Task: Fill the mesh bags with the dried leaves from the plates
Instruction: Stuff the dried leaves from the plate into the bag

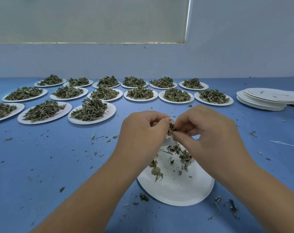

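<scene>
Surface (42, 165): blue, crumbs scattered around the near plate (176, 192).
Hands: together above that plate; left hand (141, 132) pinches the bag (172, 120) mouth, right hand (208, 130) pinches leaves (171, 128) into it.
Advice: hold the mouth wide over the plate so spills land there.

Near plate (176, 194) on the desk (58, 165) right before me, loose leaves (157, 173) on it; the mesh bag (169, 138) sits over its far edge, between my left hand (143, 132) and right hand (208, 130). Behind and leftward, heaped plates (112, 108) lie in three rows back toward the wall (143, 61). Stack of plates (260, 100) far right, string (286, 144) nearer than it.
</scene>
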Action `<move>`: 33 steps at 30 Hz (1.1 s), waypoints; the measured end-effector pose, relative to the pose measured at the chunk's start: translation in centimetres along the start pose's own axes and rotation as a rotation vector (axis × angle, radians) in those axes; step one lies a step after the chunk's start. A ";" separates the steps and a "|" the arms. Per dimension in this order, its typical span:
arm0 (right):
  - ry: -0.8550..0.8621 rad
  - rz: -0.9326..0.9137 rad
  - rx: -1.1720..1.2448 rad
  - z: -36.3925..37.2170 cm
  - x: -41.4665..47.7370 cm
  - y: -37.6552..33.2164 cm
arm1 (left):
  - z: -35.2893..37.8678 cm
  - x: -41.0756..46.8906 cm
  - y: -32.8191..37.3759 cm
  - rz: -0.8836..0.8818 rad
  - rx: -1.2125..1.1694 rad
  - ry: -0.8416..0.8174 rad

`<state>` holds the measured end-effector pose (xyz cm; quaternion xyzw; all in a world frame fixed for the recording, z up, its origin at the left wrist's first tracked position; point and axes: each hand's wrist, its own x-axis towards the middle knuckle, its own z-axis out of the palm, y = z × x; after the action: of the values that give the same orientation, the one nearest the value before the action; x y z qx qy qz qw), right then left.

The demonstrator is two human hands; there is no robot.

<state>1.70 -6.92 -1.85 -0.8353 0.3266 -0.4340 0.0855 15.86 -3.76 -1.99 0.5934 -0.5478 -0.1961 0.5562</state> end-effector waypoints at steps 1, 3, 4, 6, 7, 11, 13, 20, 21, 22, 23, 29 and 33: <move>-0.008 -0.012 -0.027 0.1 0.1 -0.1 | 0.1 0.0 0.0 -0.005 0.000 -0.009; -0.044 -0.030 -0.067 0.1 0.1 -0.2 | 0.2 -0.1 0.1 -0.011 -0.006 -0.015; -0.067 -0.038 -0.076 0.1 0.1 -0.2 | 0.2 -0.1 0.1 -0.012 -0.010 -0.011; -0.118 -0.060 -0.094 0.0 0.1 -0.2 | 0.2 -0.1 0.0 -0.018 -0.020 0.000; -0.145 -0.071 -0.110 -0.1 0.1 -0.2 | 0.2 0.0 0.0 -0.022 -0.030 0.002; -0.258 -0.101 -0.198 0.1 0.2 -0.1 | 0.3 0.0 -0.1 -0.039 -0.074 -0.013; -0.296 -0.148 -0.215 0.2 0.1 -0.1 | 0.2 0.0 -0.1 -0.048 -0.090 -0.013; -0.132 0.001 -0.002 -1.4 0.2 0.5 | -0.8 0.4 -0.2 -0.051 -0.110 0.061; -0.132 0.026 -0.010 -1.5 0.3 0.7 | -0.9 0.5 -0.2 -0.058 -0.117 0.068; -0.139 0.056 -0.014 -1.4 0.3 0.7 | -0.9 0.5 -0.2 -0.061 -0.121 0.072; -0.148 0.086 -0.010 -1.3 0.4 0.7 | -0.9 0.5 -0.2 -0.060 -0.121 0.072; -0.073 0.104 0.018 -0.5 0.2 0.5 | -0.6 0.2 -0.2 -0.043 -0.100 0.065; -0.044 0.018 -0.029 -0.4 0.2 0.4 | -0.5 0.1 0.0 -0.014 -0.067 0.060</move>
<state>1.31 -7.29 -1.64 -0.8429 0.3383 -0.4098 0.0844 16.32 -3.61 -1.84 0.5839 -0.5197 -0.2004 0.5907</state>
